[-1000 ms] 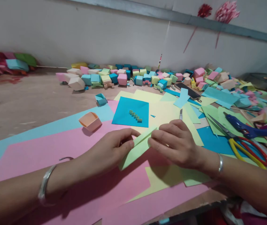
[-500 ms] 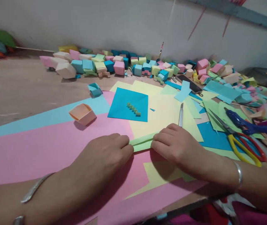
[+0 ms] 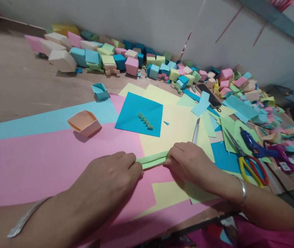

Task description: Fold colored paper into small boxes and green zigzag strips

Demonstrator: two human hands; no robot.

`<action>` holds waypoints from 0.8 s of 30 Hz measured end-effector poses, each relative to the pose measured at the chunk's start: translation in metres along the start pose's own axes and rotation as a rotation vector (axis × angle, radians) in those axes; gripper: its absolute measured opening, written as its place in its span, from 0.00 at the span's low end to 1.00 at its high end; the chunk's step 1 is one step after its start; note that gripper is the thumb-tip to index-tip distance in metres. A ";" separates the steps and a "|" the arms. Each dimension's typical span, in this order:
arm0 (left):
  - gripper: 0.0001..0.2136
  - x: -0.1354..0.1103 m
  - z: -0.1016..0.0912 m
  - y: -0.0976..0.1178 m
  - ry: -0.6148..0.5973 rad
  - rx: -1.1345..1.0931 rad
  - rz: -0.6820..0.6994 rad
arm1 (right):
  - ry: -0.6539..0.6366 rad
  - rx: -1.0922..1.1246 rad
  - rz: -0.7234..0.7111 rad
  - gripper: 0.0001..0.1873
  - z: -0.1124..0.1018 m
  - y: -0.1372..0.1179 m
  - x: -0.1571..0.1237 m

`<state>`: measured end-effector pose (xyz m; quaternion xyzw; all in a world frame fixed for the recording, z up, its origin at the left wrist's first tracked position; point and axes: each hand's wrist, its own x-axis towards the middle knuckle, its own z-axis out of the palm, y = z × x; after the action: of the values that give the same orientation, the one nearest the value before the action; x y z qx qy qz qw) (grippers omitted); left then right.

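A light green strip of folded paper (image 3: 153, 160) stretches between my two hands, low over the pink sheet (image 3: 46, 162). My left hand (image 3: 113, 177) is closed on its left end, and my right hand (image 3: 188, 160) pinches the right end. The fingertips of both are partly hidden. Just beyond my right hand lies a craft knife (image 3: 196, 130). A blue paper square (image 3: 126, 117) in front of the hands carries a small zigzag-folded green strip (image 3: 145, 120). Left of it sit an open peach paper box (image 3: 88, 129) and a smaller light blue paper box (image 3: 100, 91).
Many folded paper boxes (image 3: 131, 66) line the wall at the back. Scissors with red and yellow handles (image 3: 252, 170), a blue glue gun (image 3: 255, 146) and a phone (image 3: 210, 95) lie to the right among paper scraps. The table's front edge (image 3: 188, 227) runs below my right forearm.
The view has tilted and shifted a little. Both hands stay on the green strip; its fold now looks narrower and more even between them.
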<state>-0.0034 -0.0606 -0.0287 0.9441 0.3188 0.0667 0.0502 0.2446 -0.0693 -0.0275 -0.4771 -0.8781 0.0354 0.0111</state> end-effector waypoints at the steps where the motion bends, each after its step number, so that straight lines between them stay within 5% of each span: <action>1: 0.11 0.001 0.001 -0.002 0.001 -0.001 0.001 | -0.005 0.012 -0.001 0.16 0.000 0.001 0.000; 13: 0.11 0.000 0.003 -0.009 -0.032 -0.037 -0.009 | -0.264 0.240 0.067 0.10 -0.024 0.011 0.010; 24: 0.11 -0.003 0.006 -0.009 -0.060 -0.043 -0.108 | -0.187 0.184 0.088 0.13 -0.005 0.011 0.010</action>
<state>-0.0099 -0.0556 -0.0363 0.9259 0.3661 0.0423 0.0835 0.2491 -0.0544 -0.0233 -0.5066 -0.8466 0.1606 -0.0284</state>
